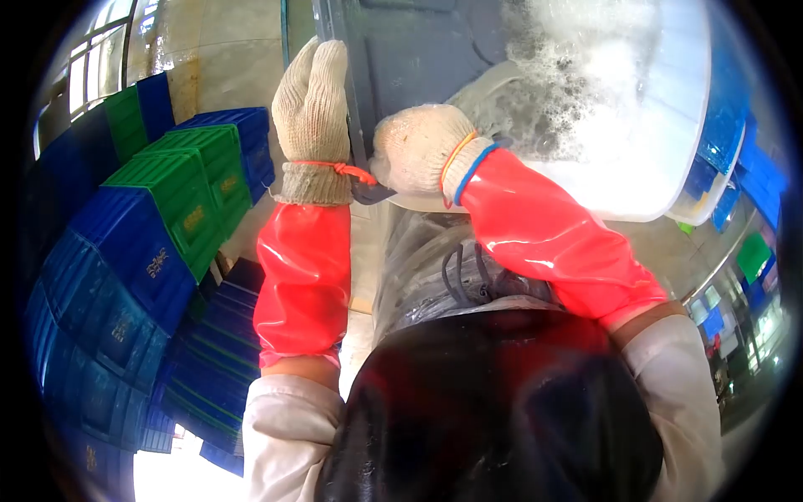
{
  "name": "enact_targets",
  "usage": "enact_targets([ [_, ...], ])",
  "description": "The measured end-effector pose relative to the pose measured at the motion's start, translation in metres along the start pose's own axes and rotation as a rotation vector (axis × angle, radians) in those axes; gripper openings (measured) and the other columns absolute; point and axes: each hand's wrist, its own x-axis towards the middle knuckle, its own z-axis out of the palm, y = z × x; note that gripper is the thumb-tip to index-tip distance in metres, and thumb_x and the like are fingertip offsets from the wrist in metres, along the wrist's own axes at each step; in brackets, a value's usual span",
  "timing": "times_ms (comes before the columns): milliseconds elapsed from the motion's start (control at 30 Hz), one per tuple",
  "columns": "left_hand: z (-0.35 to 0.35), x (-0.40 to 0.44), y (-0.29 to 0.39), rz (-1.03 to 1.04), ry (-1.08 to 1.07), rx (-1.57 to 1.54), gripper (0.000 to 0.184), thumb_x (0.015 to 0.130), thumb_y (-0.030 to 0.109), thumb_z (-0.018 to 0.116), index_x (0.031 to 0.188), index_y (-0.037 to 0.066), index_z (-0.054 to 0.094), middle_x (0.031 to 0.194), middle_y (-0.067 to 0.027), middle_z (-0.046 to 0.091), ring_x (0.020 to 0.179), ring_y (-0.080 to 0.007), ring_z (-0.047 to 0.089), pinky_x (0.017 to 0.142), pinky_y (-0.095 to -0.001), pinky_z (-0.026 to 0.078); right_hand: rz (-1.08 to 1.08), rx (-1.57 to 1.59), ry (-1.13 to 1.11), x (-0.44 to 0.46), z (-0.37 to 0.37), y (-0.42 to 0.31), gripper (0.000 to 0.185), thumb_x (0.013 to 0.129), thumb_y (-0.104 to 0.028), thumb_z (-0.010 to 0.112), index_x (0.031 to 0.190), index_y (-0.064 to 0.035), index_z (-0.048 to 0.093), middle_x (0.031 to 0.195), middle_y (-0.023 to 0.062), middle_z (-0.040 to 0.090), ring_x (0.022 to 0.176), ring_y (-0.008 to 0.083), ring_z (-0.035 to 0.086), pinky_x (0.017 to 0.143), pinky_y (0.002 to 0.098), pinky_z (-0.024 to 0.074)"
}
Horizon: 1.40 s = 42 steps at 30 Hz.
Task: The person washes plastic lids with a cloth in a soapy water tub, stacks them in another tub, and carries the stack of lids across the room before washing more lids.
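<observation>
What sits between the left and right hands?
In the head view, a grey plastic item has its side edge running between the left hand and the right hand; the orange tie on the left wrist also pokes in there.

A grey plastic container (406, 63) overlaps a white tub (636, 203).

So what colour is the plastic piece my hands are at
Dark bluish grey; the plastic piece shows best in the head view.

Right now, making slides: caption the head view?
White-knit-gloved left hand and right hand at a grey plastic container, by a foamy white plastic tub.
</observation>
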Motion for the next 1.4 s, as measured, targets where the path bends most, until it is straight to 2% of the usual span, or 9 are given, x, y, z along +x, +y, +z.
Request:
enact_targets([
  [233,-0.004,0.006,0.002,0.032,-0.051,0.023,0.044,0.098,0.032,0.071,0.124,-0.004,0.070,0.112,-0.0106,0.074,0.103,-0.0186,0.066,0.094,-0.0317,0.050,-0.079,0.086,0.270,-0.002,0.020,0.010,0.032,0.084,-0.038,0.063,0.081,-0.0088,0.076,0.084,0.0157,0.072,0.086,0.0392,0.070,0.077,0.0507,0.0565],
  [633,-0.012,0.031,-0.023,0.143,-0.138,0.138,0.041,0.101,0.028,0.064,0.124,-0.005,0.069,0.126,-0.0177,0.071,0.119,-0.0263,0.065,0.104,-0.0372,0.048,-0.192,0.228,0.429,0.021,0.029,0.021,0.028,0.081,-0.033,0.065,0.083,-0.0085,0.078,0.087,0.0180,0.074,0.085,0.0392,0.072,0.077,0.0505,0.0579],
  [733,-0.006,0.034,-0.015,0.152,-0.075,0.147,0.042,0.102,0.029,0.063,0.126,-0.006,0.068,0.126,-0.0169,0.071,0.118,-0.0251,0.066,0.103,-0.0363,0.049,-0.083,0.268,0.408,0.023,0.009,0.017,0.028,0.082,-0.032,0.063,0.085,-0.0082,0.079,0.088,0.0180,0.074,0.086,0.0388,0.073,0.079,0.0497,0.0586],
  [867,-0.005,0.031,-0.003,0.033,-0.104,0.132,0.049,0.105,0.032,0.057,0.135,-0.006,0.063,0.130,-0.0135,0.069,0.118,-0.0209,0.065,0.102,-0.0329,0.049,-0.264,-0.004,0.570,0.068,-0.019,0.044,0.031,0.083,-0.032,0.061,0.087,-0.0066,0.079,0.094,0.0212,0.074,0.087,0.0397,0.073,0.075,0.0527,0.0587],
  [933,-0.008,0.031,-0.005,0.030,-0.141,0.115,0.048,0.106,0.033,0.057,0.134,-0.005,0.063,0.130,-0.0129,0.068,0.117,-0.0195,0.064,0.102,-0.0327,0.049,-0.058,0.241,0.637,0.082,-0.036,0.045,0.033,0.083,-0.033,0.062,0.090,-0.0070,0.080,0.094,0.0210,0.075,0.089,0.0404,0.073,0.076,0.0523,0.0590],
  [1133,-0.002,0.028,0.003,-0.068,-0.156,0.008,0.045,0.107,0.031,0.054,0.134,-0.004,0.064,0.132,-0.0137,0.066,0.120,-0.0196,0.062,0.104,-0.0335,0.047,-0.137,0.208,0.195,0.026,-0.010,0.022,0.034,0.083,-0.034,0.061,0.086,-0.0047,0.077,0.089,0.0202,0.074,0.086,0.0403,0.071,0.076,0.0525,0.0578],
  [1200,0.000,0.027,0.003,-0.041,-0.171,0.106,0.047,0.107,0.032,0.055,0.136,-0.005,0.062,0.134,-0.0141,0.066,0.122,-0.0200,0.061,0.106,-0.0337,0.046,-0.134,0.337,0.351,0.021,0.010,0.022,0.032,0.082,-0.033,0.061,0.079,-0.0062,0.076,0.080,0.0185,0.072,0.079,0.0405,0.071,0.073,0.0526,0.0575],
  [1267,0.004,0.025,0.003,0.043,-0.150,0.001,0.034,0.107,0.026,0.055,0.120,-0.002,0.069,0.107,-0.0062,0.072,0.092,-0.0137,0.065,0.079,-0.0292,0.053,-0.112,0.382,0.407,0.020,0.023,0.022,0.031,0.081,-0.033,0.061,0.076,-0.0063,0.075,0.078,0.0177,0.071,0.077,0.0407,0.070,0.072,0.0525,0.0571],
  [1400,0.001,0.024,0.003,0.028,-0.153,0.018,0.034,0.107,0.025,0.055,0.121,-0.002,0.068,0.108,-0.0069,0.072,0.093,-0.0140,0.066,0.081,-0.0294,0.054,-0.089,0.425,0.558,0.028,0.033,0.017,0.025,0.080,-0.030,0.062,0.072,-0.0094,0.073,0.079,0.0154,0.071,0.079,0.0378,0.070,0.069,0.0504,0.0576],
])
